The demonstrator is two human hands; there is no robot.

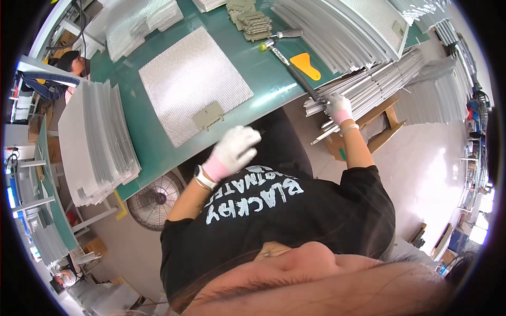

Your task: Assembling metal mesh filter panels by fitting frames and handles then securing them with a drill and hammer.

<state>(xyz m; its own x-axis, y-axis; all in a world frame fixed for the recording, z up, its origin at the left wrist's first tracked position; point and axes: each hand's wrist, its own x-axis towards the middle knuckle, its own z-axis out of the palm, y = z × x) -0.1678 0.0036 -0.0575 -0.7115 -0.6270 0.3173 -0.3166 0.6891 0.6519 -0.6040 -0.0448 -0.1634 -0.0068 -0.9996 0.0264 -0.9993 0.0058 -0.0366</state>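
Observation:
My left hand, in a white glove with a pink cuff, hangs in front of the table edge, its fingers apart and nothing in them. Beside it lies a silver mesh-textured sheet, with a small grey-green notched plate on its near edge. Over to the right, my right hand, gloved alike, is closed at the near ends of a stack of long metal strips; its fingertips are partly hidden. The handle end of a hammer lies close to those fingers.
A yellow scraper and a grey-handled screwdriver lie on the green table. Stacked sheets stand left and right. Small plates are piled at the back. A floor fan and a cardboard box are below.

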